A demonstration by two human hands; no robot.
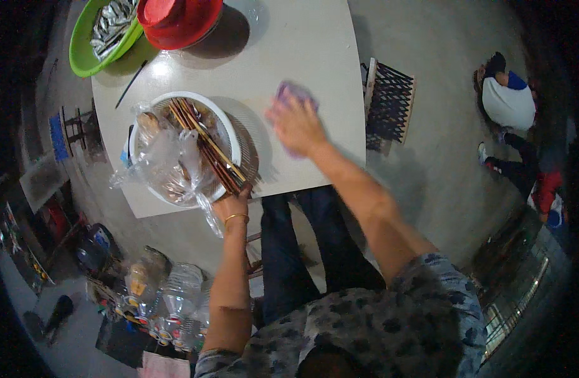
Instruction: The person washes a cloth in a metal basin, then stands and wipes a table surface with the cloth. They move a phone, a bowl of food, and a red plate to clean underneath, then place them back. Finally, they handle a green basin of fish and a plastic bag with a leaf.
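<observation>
My right hand [299,125] presses a purple cloth [294,90] flat on the pale tabletop [317,52]. My left hand [235,203] grips the near right rim of a round white plastic basket [233,137], by the ends of a bundle of chopsticks [209,141]. Its fingertips are partly hidden under the rim and the sticks. Clear plastic bags [161,151] with brownish contents fill the basket, and a knotted bag end hangs over its near rim beside my left wrist. The cloth and right hand are slightly blurred.
A green basin [83,56] of small silvery fish and red plastic bowls [180,23] stand at the table's far left. A thin dark stick [131,85] lies nearby. Right of the table is a woven-strap stool [391,101]; plastic bottles [176,297] stand lower left. People [509,104] are at far right.
</observation>
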